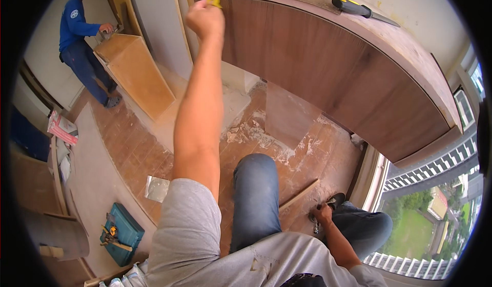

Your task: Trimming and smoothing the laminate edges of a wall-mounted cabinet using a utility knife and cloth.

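Observation:
My left arm stretches forward, and my left hand [206, 20] is closed at the upper left corner of a long brown wood-grain panel [328, 66]. A small yellow object [213, 1] pokes out from its fingers; most of it is hidden. Low on the right, my right hand [323, 213] hangs closed beside my shoe [335, 201]. Below its fingers shows a narrow metal tool [315, 226], too small and covered to name. On the ledge above the panel lies a saw [353, 8] with a black and yellow handle and a slim pointed blade.
At the far left a co-worker in blue [77, 25] rests a hand on a tool atop a wooden box [138, 71]. A teal case [125, 233] with tools sits lower left. A wood strip [299, 194] and debris lie on the floor. A window [420, 225] is at right.

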`<state>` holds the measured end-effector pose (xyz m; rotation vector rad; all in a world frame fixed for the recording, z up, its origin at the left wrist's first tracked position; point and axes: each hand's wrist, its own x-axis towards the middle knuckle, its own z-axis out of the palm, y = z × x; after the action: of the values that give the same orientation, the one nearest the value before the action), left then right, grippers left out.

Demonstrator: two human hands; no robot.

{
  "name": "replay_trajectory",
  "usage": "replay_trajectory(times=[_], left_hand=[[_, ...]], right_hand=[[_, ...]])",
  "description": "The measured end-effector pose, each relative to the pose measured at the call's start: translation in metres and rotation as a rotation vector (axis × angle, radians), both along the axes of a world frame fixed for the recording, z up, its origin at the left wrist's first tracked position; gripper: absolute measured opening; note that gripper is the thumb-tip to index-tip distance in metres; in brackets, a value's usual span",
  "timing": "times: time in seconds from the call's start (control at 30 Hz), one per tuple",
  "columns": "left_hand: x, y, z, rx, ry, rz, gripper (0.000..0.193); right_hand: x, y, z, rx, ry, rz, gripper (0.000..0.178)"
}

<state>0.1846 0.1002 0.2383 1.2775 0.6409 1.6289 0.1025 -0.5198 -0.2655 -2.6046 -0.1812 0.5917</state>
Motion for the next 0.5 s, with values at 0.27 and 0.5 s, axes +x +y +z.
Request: replay_trajectory(times=[0.27, 0.5], left_hand=[[-0.004, 0.004, 0.008, 0.152, 0.023, 0.073, 0.016], [-0.001, -0.003, -0.003, 0.592, 0.133, 0.289, 0.017]], right_hand=[[-0.002, 0.003, 0.003, 0.023, -0.072, 0.048, 0.052], [-0.004, 0.002, 0.019, 0.004, -0.077, 0.063, 0.051]])
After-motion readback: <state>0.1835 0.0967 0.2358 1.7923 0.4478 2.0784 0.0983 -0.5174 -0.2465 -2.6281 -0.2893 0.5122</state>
